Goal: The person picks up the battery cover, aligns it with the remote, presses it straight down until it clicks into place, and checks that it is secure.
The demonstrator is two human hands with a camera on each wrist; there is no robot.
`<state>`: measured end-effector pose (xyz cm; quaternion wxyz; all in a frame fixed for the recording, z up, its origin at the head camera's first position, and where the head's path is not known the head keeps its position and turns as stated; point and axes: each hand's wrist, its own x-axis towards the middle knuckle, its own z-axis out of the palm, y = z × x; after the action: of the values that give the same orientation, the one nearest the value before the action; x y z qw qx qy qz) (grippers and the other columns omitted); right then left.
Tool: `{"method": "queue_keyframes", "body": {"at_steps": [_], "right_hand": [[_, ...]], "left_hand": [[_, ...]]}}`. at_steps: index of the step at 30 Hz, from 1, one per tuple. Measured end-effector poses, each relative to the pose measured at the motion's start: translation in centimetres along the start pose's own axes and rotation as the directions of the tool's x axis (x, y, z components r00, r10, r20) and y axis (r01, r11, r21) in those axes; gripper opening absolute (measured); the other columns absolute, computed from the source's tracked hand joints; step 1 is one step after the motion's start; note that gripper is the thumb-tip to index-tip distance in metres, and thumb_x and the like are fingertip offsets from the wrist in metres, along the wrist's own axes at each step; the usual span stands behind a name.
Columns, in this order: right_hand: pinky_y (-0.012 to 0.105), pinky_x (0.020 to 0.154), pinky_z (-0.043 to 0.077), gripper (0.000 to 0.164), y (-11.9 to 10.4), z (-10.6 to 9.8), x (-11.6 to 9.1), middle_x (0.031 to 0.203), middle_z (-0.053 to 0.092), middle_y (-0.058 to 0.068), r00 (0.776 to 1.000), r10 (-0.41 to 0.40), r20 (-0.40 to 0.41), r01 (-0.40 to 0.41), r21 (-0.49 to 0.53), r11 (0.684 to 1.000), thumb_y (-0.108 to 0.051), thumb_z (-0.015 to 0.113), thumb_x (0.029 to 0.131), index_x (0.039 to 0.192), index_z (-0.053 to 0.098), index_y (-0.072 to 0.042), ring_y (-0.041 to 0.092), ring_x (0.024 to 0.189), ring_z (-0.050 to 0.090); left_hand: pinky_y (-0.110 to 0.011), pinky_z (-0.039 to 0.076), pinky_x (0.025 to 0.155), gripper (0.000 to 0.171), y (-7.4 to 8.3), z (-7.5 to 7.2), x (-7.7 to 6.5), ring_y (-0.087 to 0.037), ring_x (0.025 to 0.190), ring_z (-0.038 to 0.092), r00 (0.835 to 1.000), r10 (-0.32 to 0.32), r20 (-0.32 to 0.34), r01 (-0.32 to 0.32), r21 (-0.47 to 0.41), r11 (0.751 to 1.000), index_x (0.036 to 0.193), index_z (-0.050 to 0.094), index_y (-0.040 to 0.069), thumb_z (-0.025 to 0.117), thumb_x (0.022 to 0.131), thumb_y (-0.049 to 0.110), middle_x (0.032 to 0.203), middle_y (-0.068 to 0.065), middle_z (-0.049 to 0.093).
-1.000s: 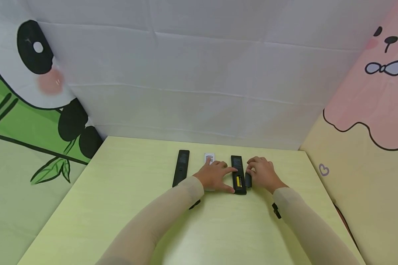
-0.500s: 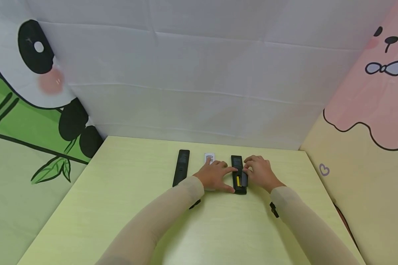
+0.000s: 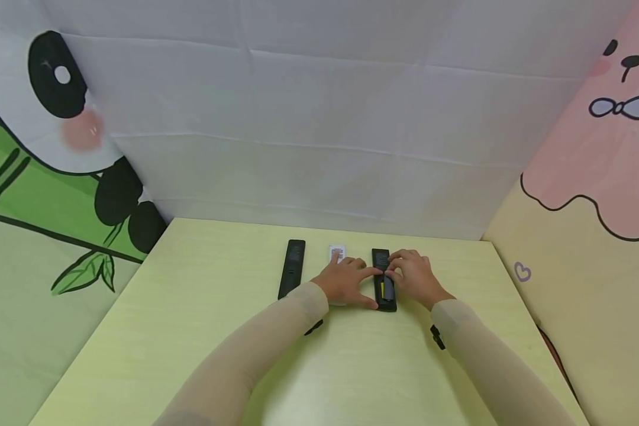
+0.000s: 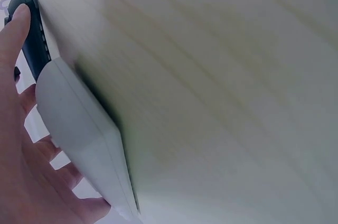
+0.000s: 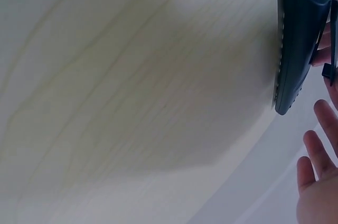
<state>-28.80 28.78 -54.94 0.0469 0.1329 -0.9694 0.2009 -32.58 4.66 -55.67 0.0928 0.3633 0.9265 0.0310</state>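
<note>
A black remote control lies back side up on the table, with a yellow battery showing in its compartment. My right hand pinches the remote's dark battery cover between thumb and fingertips, over the right part of the compartment. In the right wrist view, the cover stands tilted above the remote. My left hand is spread, its thumb and index finger touching the black remote's left side. Beneath that hand, largely hidden, lies a white remote control.
Another black remote control lies to the left, its near end covered by the left sleeve. A label shows at the white remote's far end. The pale table meets a white cloth backdrop behind.
My right hand has moved left, bringing the battery cover from beside the black remote to over its compartment, now hiding part of the battery. My left hand has stayed in place.
</note>
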Motion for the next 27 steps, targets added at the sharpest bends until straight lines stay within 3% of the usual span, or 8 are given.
{"method": "queue_keyframes", "body": {"at_steps": [27], "right_hand": [[0.073,0.121,0.048,0.016,-0.23,0.89,0.02,0.149,0.077,0.017,1.0,0.008,0.022,-0.008,0.003,1.0,-0.022,0.08,0.114,0.108,0.092,-0.013,0.048,0.151,0.062]], "left_hand": [[-0.075,0.023,0.149,0.096,0.42,-0.61,-0.51,-0.031,0.172,0.051,1.0,-0.007,0.016,0.007,-0.004,1.0,0.183,0.043,0.047,0.071,0.101,0.089,0.179,-0.001,0.058]]}}
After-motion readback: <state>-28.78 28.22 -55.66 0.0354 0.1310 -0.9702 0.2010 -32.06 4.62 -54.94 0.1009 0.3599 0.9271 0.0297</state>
